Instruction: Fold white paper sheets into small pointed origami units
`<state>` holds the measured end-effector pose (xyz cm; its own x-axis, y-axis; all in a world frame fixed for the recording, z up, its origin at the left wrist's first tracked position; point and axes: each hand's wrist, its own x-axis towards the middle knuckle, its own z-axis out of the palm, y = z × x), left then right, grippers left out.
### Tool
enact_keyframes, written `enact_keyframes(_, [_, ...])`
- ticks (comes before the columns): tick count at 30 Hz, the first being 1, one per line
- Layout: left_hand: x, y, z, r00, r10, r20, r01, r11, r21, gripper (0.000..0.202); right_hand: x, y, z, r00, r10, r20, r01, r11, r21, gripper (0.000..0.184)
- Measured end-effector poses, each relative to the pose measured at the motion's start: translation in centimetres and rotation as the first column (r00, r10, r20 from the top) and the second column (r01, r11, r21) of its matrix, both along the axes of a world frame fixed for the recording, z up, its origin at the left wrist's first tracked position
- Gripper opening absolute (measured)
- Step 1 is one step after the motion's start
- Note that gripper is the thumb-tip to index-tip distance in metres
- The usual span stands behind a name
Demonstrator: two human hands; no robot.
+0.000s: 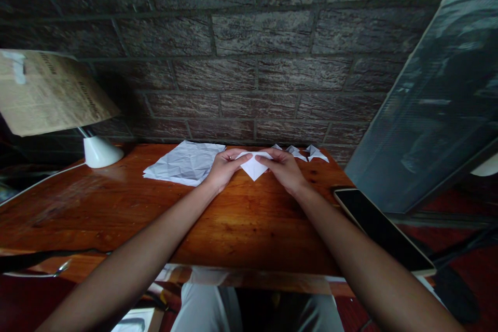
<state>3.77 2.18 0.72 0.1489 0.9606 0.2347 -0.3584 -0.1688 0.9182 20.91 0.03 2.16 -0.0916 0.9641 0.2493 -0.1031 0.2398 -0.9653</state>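
Between my two hands is a small folded piece of white paper, its pointed corner facing down toward me. My left hand pinches its left side, with the thumb on top and a ring on one finger. On the right side, my right hand grips the paper the same way, thumb over the front. The fingers behind the paper are mostly hidden. Just left of my left hand lies a stack of creased white paper sheets. Beyond my right hand stand folded paper shapes with pointed tips, near the wall.
A lamp with a white base and a paper-like shade stands at the left of the wooden table. At the right edge rests a dark-screened tablet. A brick wall closes off the back.
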Motion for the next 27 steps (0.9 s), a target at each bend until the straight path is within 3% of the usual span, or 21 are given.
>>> enact_keyframes(17, [-0.13, 0.37, -0.71, 0.998, -0.025, -0.060, 0.027, 0.999, 0.029, 0.032, -0.14, -0.11, -0.07, 0.997, 0.047, 0.059, -0.049, 0.998, 0.026, 0.040])
enact_keyframes(27, [-0.27, -0.18, 0.02, 0.993, 0.029, -0.112, -0.015, 0.993, 0.117, 0.033, 0.21, -0.47, 0.62, 0.992, 0.040, 0.122, -0.053, 0.993, 0.108, 0.042])
